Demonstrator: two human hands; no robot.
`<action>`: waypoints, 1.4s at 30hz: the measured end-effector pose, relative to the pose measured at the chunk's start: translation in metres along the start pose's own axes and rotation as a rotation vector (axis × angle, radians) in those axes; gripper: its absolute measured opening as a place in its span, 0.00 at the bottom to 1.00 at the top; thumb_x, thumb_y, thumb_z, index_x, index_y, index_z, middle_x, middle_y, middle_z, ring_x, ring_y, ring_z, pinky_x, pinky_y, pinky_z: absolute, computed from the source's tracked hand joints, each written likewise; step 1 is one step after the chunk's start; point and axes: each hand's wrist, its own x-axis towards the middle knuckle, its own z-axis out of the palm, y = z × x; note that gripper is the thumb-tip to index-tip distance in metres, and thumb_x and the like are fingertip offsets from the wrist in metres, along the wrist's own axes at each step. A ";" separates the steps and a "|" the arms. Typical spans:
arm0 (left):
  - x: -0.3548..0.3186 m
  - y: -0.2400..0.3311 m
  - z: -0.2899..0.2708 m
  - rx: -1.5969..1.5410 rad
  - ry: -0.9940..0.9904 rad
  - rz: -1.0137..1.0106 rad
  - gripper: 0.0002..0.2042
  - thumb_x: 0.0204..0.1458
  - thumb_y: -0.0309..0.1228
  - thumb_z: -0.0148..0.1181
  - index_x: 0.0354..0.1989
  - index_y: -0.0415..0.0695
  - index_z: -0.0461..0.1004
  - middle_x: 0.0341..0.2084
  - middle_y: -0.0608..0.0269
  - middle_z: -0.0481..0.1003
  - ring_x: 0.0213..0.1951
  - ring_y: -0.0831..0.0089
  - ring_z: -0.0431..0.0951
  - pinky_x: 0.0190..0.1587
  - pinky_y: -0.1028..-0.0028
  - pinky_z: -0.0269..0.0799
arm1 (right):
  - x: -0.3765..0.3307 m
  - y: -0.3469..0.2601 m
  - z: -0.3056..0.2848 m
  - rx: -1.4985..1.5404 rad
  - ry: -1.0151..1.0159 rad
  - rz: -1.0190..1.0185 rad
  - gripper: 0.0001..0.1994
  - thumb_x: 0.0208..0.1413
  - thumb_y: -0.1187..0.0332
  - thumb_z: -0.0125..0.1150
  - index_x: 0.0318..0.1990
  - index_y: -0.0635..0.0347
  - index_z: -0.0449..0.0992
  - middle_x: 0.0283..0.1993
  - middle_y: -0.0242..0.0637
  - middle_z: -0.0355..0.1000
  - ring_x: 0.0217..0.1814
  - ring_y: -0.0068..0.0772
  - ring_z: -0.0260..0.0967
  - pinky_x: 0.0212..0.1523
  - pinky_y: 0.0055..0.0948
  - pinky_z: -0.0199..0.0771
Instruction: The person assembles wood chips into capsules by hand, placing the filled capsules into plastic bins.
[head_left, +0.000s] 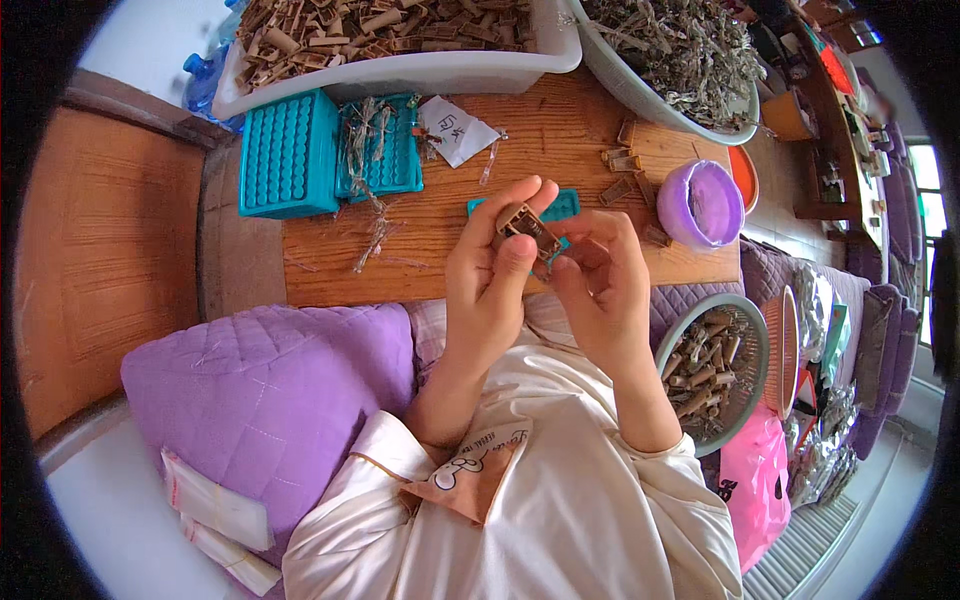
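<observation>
Between the fingers and thumb of my left hand (484,280) is a small brown plastic casing (527,229), tilted with its hollow side showing. My right hand (608,295) meets it at the lower right end, thumb and fingers pinched together. A small teal piece (557,248) shows at those fingertips; its full shape is hidden. Just beyond both hands, a flat teal tray (562,205) lies on the wooden table (450,230), partly covered by my fingers.
A white tub (480,70) of brown casings and a basin (650,105) of wire bundles stand at the back. Teal racks (290,150) sit at left, one under loose wires (365,140). A purple bowl (700,205) is at right, above a grey basket (762,360) of casings.
</observation>
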 end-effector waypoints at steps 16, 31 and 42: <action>0.004 0.001 -0.002 -0.049 0.009 -0.129 0.18 0.48 0.32 0.49 0.46 0.41 0.55 0.42 0.54 0.66 0.34 0.74 0.72 0.27 0.83 0.72 | 0.005 0.004 -0.004 -0.214 -0.023 -0.059 0.11 0.39 0.83 0.51 0.34 0.63 0.64 0.28 0.38 0.63 0.24 0.27 0.64 0.24 0.22 0.65; 0.014 -0.021 -0.009 -0.920 0.129 -0.431 0.15 0.49 0.33 0.47 0.44 0.43 0.59 0.43 0.58 0.65 0.43 0.62 0.69 0.43 0.68 0.70 | 0.036 0.009 -0.022 -0.175 -0.268 0.099 0.20 0.37 0.82 0.50 0.43 0.64 0.62 0.38 0.41 0.66 0.35 0.29 0.66 0.36 0.26 0.67; 0.005 -0.035 -0.004 -0.277 0.181 -0.104 0.18 0.47 0.32 0.52 0.45 0.38 0.62 0.39 0.59 0.68 0.38 0.76 0.69 0.37 0.80 0.67 | 0.042 0.008 0.000 -0.336 -0.191 -0.012 0.18 0.34 0.81 0.52 0.39 0.65 0.67 0.33 0.37 0.67 0.37 0.26 0.65 0.40 0.23 0.64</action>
